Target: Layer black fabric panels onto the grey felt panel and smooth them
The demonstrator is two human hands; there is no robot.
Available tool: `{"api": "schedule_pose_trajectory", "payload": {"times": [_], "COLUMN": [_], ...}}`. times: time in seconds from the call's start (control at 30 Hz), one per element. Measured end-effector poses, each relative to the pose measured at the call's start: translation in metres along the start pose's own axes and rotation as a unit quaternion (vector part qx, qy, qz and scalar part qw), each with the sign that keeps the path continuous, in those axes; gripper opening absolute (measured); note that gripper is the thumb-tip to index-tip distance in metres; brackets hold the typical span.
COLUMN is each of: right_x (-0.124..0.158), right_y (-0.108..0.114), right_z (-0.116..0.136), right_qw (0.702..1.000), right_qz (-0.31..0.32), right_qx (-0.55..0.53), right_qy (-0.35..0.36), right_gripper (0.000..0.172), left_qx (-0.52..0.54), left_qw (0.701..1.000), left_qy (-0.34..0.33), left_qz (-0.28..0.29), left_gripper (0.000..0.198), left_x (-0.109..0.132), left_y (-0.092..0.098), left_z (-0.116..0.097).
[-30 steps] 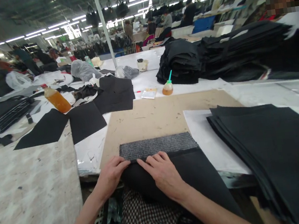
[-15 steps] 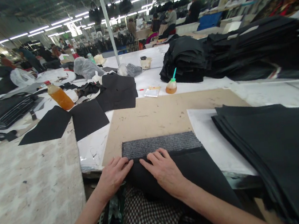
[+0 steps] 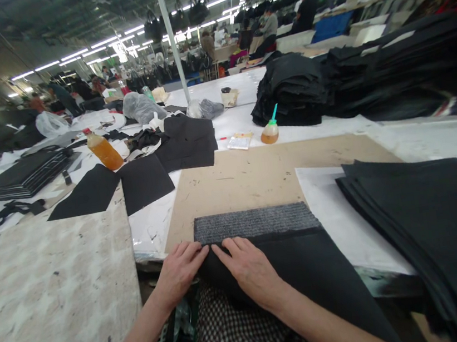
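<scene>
A black fabric panel [image 3: 309, 272] lies across the near table edge and hangs down over my lap. Along its far edge runs a grey ribbed strip [image 3: 256, 222], with a narrow dark fold where the two meet. My left hand [image 3: 183, 269] pinches that fold at its left end, thumb pointing inward. Close beside it, my right hand [image 3: 250, 269] has its thumb and curled fingers on the same fold. The thumbs nearly meet, and the fingertips are partly hidden by the cloth.
Beneath the strip is a tan board [image 3: 255, 178]. Black sheets [image 3: 427, 212] overhang the table at right. Beyond the board stand a squeeze bottle [image 3: 269, 132] with a green nozzle and an amber bottle [image 3: 104, 149]. Black fabric [image 3: 293, 87] is heaped behind; people work farther off.
The whole view has shifted slightly, so things appear farther right. My right fingers have flattened a little along the fold; both hands stay at the same part of the panel.
</scene>
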State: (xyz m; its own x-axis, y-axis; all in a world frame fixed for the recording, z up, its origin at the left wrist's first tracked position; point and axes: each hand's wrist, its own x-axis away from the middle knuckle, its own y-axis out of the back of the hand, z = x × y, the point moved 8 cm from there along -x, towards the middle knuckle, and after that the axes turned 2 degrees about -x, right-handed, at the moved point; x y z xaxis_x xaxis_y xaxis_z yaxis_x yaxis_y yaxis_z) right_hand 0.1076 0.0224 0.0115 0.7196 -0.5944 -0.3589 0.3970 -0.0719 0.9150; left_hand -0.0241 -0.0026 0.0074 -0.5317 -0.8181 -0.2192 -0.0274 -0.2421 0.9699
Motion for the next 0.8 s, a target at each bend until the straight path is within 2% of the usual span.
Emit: {"api": "schedule_pose_trajectory", "payload": {"times": [0.27, 0.4, 0.53, 0.67, 0.8], "right_x": [0.0, 0.001, 0.0, 0.005, 0.025], "right_y": [-0.001, -0.001, 0.001, 0.006, 0.016], "right_z": [0.002, 0.002, 0.003, -0.002, -0.022], "right_qw": [1.0, 1.0, 1.0, 1.0, 0.999], "right_qz": [0.0, -0.006, -0.007, -0.002, -0.002], "right_qx": [0.006, -0.002, 0.002, -0.015, -0.036], "right_qy": [0.007, 0.009, 0.01, 0.013, 0.015], "right_gripper": [0.044, 0.044, 0.04, 0.033, 0.041], "left_qx": [-0.012, -0.018, 0.026, 0.015, -0.041], "left_qw": [0.999, 0.996, 0.989, 0.995, 0.997], "left_qy": [0.038, 0.09, 0.134, 0.092, 0.055], "left_qz": [0.002, -0.007, -0.054, -0.034, -0.035], "left_gripper": [0.035, 0.034, 0.031, 0.031, 0.028], "left_x": [0.023, 0.03, 0.009, -0.021, -0.026], "left_y": [0.004, 0.015, 0.02, 0.004, -0.007], "left_z": [0.014, 0.02, 0.005, -0.021, -0.025]}}
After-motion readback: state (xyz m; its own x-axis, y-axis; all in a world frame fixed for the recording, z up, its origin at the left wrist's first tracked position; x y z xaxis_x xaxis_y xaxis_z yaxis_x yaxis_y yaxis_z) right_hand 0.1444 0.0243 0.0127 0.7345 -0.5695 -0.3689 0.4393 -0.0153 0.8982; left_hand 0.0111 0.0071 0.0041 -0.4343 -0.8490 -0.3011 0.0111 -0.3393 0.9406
